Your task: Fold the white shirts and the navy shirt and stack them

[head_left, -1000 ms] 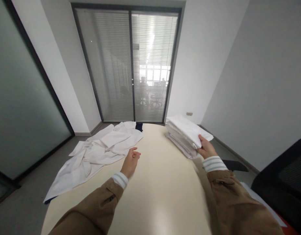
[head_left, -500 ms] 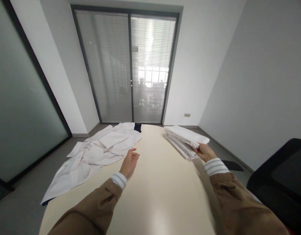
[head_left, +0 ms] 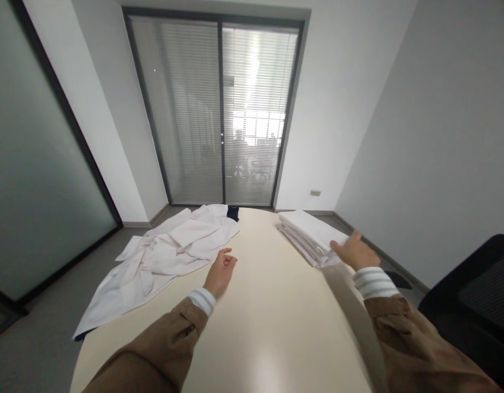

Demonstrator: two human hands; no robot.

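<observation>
A stack of folded white cloths (head_left: 307,232) lies flat at the far right of the cream table (head_left: 260,322). My right hand (head_left: 353,252) rests palm down on the stack's near corner, fingers stretched out. A loose heap of unfolded white garments (head_left: 165,251) covers the table's far left and hangs over its edge. My left hand (head_left: 220,272) hovers just right of that heap, fingers loosely curled and apart, holding nothing.
A dark cloth (head_left: 233,213) peeks out behind the white heap. A black office chair (head_left: 473,295) stands at the right. Glass doors with blinds (head_left: 221,114) face me, and a frosted glass wall (head_left: 34,180) runs along the left.
My right hand gripped the folded stack's raised near edge, lowered it flat onto the table, then let go and now lies on top. My left hand has barely moved.
</observation>
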